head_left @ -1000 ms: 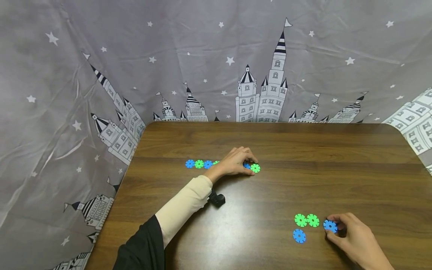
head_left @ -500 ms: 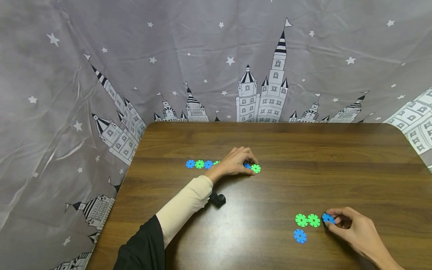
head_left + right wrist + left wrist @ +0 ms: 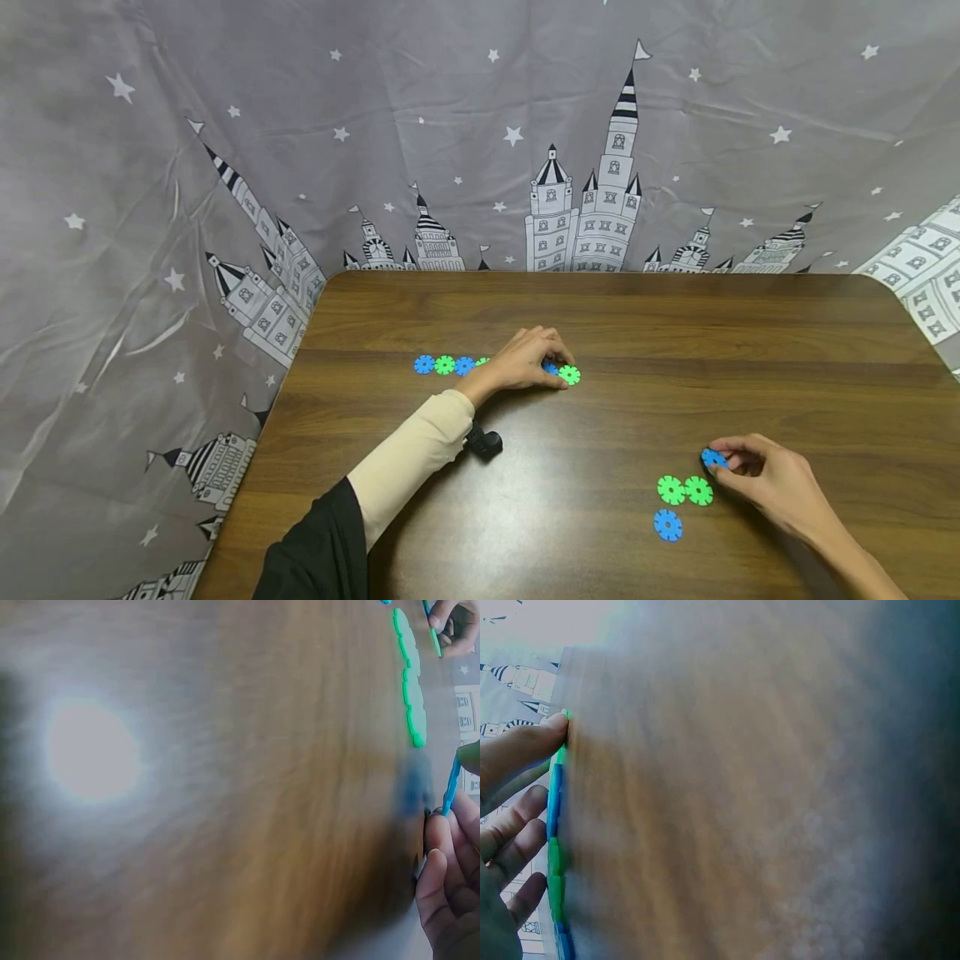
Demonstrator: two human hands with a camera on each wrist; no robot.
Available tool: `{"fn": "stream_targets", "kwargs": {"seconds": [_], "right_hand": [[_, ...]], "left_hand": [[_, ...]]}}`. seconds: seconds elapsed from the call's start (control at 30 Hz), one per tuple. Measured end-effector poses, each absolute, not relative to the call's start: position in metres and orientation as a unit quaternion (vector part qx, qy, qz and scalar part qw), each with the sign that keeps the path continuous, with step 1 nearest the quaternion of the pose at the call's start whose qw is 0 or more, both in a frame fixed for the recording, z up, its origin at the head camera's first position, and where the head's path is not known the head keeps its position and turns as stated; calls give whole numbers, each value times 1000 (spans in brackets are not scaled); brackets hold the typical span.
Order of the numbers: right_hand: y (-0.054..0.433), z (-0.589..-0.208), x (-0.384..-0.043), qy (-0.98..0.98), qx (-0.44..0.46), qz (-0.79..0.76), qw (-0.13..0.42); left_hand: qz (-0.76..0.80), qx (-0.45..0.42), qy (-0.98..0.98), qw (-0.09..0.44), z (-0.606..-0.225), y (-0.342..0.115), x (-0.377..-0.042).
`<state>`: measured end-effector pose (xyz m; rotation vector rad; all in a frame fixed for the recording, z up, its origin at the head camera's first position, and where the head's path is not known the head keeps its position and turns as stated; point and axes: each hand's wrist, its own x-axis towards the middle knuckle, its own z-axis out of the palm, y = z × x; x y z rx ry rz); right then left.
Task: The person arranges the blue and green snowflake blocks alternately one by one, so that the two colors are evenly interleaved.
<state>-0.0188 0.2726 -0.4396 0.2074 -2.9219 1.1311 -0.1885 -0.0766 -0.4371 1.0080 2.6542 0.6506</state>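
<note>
- Loose blue disc (image 3: 667, 526): one, slotted rim, flat on the surface (image 3: 795, 358); nearest item.
- Green pair (image 3: 671, 490): two discs side by side, just beyond; whether joined, cannot tell.
- Right hand (image 3: 772, 483): thumb and fingers pinching the held blue disc (image 3: 714, 459), tilted, clear of the surface, beside and slightly beyond the green pair. Handling, as judged: grip the near rim only, leaving the far slots free; level the disc before it meets another.
- Left hand (image 3: 522, 359): thumb and forefinger pinching the green end disc (image 3: 569, 375) of the row. Judged best kept steady there, fingertips off the outer slots; any slot-to-slot fit wants a straight, light push.
- Row (image 3: 445, 365): blue and green alternating where visible; middle hidden by the left hand.
- Backdrop (image 3: 420, 75): grey cloth, castles and stars; farthest.
</note>
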Motion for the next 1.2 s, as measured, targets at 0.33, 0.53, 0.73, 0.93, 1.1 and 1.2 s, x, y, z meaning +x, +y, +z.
{"fn": "stream_targets", "kwargs": {"seconds": [0.33,0.53,0.73,0.93,1.1,1.2], "right_hand": [[255,-438,-45,-931,74,357,-22],[243,-436,-60,-929,89,358,-34],[231,-436,-73,-927,102,359,-33],[220,-437,-82,-924,112,363,-29],[210,-436,-92,-922,117,369,-25],[204,-436,-99,-921,119,369,-24]], "left_hand": [[224,341,906,115,-438,-77,-189],[233,339,904,111,-437,-77,-189],[232,338,905,112,-439,-78,-188],[235,340,903,112,-439,-78,-188],[231,340,905,111,-438,-77,-188],[230,338,906,112,-438,-77,-187]]}}
